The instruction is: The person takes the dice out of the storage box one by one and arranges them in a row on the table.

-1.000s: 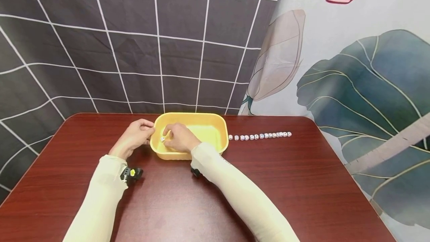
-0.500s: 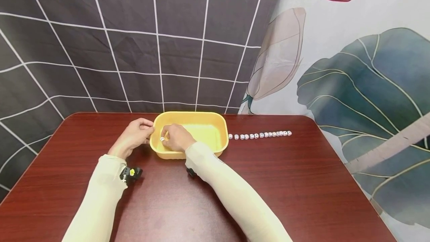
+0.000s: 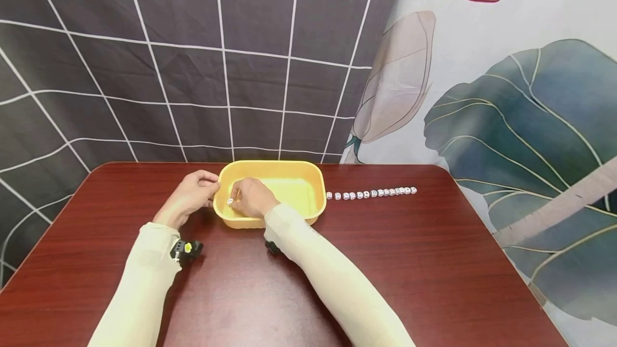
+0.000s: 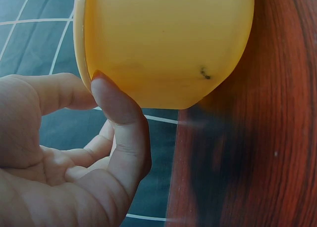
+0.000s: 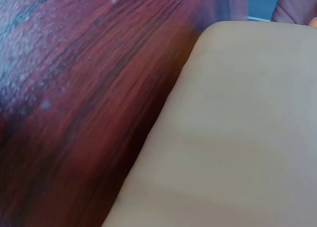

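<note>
A yellow plastic tub (image 3: 318,205) stands near the back edge of the table. My left hand (image 3: 192,197) pinches its left rim between thumb and forefinger, as the left wrist view (image 4: 116,123) shows closely. Inside the tub, at the left end, is my right hand (image 3: 255,197). Its curled thumb and forefinger hold a small white die (image 3: 230,201) at their tips. From the right wrist, the tub's outer wall (image 5: 237,123) hides the right hand's fingers. Several similar dice (image 3: 366,195) form a row running right from the tub's right side.
The brown wooden table (image 3: 424,261) spreads in front and to the right of the tub. A dark cloth with white grid lines (image 3: 183,68) hangs behind it. A leaf-patterned cloth (image 3: 520,111) hangs at the right.
My right hand has shifted slightly left inside the tub, and the die at its fingertips has turned or moved a little. The left hand stays on the rim. The row of dice is unchanged.
</note>
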A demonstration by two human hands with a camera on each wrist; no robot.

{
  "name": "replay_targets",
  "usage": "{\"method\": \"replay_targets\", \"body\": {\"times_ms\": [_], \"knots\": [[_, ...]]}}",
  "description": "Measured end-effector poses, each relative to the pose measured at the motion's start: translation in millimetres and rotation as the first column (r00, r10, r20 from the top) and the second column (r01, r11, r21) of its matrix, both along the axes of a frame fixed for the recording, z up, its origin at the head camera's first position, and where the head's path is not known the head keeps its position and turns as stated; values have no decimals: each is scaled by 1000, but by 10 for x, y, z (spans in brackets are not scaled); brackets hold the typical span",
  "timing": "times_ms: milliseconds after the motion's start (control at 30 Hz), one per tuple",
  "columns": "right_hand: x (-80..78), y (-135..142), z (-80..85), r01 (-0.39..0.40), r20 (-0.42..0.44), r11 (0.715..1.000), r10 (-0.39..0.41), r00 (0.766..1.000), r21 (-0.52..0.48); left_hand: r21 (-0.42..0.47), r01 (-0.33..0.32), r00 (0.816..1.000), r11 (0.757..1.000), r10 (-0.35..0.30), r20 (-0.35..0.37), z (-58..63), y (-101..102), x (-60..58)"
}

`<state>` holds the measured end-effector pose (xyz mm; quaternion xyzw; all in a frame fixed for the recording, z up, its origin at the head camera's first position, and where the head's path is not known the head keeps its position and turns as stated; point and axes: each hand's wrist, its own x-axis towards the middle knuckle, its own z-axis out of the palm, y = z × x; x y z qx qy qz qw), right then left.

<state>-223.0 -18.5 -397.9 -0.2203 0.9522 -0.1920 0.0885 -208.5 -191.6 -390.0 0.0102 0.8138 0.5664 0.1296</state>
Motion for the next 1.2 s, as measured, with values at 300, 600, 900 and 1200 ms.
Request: {"method": "replay_targets", "body": {"times_ms": [300,600,900,1200], "knots": [[36,96,53,-35,-9,993,34,999,-113,-10,-8,1000,1000,8,-4,-3,5,1],[78,279,113,-70,-53,986,63,997,-154,-10,-1,1000,1000,1,0,4,5,2],[116,488,160,-83,-76,975,69,995,-204,-21,-5,1000,1000,5,0,16,14,4],[174,668,215,-102,-103,972,82,991,-213,-8,-3,1000,1000,3,0,10,6,3]]}}
